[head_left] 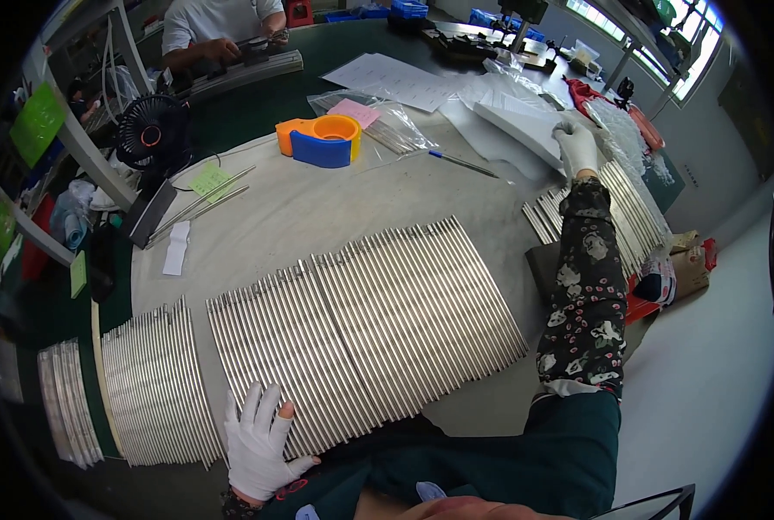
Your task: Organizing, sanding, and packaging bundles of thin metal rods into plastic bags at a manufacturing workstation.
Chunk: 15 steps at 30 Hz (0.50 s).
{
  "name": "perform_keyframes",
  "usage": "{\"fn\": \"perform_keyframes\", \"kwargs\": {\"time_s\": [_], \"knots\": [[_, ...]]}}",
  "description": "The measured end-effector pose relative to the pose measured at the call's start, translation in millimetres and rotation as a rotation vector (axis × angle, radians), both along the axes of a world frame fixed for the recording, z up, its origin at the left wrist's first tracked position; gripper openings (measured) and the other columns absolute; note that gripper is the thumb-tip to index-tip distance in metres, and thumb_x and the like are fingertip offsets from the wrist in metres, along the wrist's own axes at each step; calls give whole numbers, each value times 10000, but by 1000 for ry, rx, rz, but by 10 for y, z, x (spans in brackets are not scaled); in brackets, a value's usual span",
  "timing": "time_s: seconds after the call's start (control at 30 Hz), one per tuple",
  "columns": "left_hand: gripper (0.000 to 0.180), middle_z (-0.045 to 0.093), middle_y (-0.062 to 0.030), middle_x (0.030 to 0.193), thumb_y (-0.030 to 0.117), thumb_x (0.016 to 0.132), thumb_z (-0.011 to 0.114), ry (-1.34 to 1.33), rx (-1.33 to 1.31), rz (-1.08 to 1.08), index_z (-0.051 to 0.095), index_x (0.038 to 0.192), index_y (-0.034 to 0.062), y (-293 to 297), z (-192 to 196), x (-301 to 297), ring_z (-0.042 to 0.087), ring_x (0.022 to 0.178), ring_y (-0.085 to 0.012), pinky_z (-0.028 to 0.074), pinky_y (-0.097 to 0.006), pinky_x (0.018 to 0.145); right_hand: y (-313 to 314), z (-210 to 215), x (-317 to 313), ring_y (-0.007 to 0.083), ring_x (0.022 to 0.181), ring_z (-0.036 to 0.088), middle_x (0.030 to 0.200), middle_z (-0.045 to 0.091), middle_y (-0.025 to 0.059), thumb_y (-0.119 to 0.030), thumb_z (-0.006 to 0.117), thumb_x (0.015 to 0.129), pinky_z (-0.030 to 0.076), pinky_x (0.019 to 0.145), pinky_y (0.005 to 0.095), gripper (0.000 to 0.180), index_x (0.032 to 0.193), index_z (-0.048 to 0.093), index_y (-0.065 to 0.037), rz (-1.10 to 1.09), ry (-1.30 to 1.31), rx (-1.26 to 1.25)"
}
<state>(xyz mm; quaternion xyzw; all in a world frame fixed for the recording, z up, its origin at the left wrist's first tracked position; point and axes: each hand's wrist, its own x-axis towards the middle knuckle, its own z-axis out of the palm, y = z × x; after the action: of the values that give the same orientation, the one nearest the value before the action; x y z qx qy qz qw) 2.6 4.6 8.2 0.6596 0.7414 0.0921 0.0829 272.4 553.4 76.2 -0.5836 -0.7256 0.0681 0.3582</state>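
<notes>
Metal rods [265, 347] lay in rows across the table [274, 230].
Left row [157, 381] sat just beside the left hand [261, 442], open, fingers spread on the near-left corner of the middle row [413, 303]; far right, right hand [576, 147] was at white sheets [518, 128], can't tell if gripping, beside the right row [634, 208].

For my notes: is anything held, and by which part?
Left hand: spread over the rods, no grip visible. Right hand: at the right end of the paper; whether it grips is unclear.
</notes>
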Motion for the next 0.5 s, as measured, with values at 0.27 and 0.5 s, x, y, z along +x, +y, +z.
{"fn": "perform_keyframes", "kwargs": {"time_s": [0.27,0.5], "knots": [[909,348,-152,1307,506,526,711,49,85,23,355,1264,112,-13,-62,-12,307,1209,-355,176,-573,984,-1178,861,-569,185,870,627,964,623,124,-204,451,911,476,579,194,192,992,494,-35,713,653,-180],[827,290,-187,1340,565,718,524,58,37,-37,251,1331,82,0,59,-78,266,1234,-382,188,-549,994,-2270,375,-847,92,787,554,864,582,6,-48,551,839,469,742,245,126,961,546,-22,1096,526,-133]]}}
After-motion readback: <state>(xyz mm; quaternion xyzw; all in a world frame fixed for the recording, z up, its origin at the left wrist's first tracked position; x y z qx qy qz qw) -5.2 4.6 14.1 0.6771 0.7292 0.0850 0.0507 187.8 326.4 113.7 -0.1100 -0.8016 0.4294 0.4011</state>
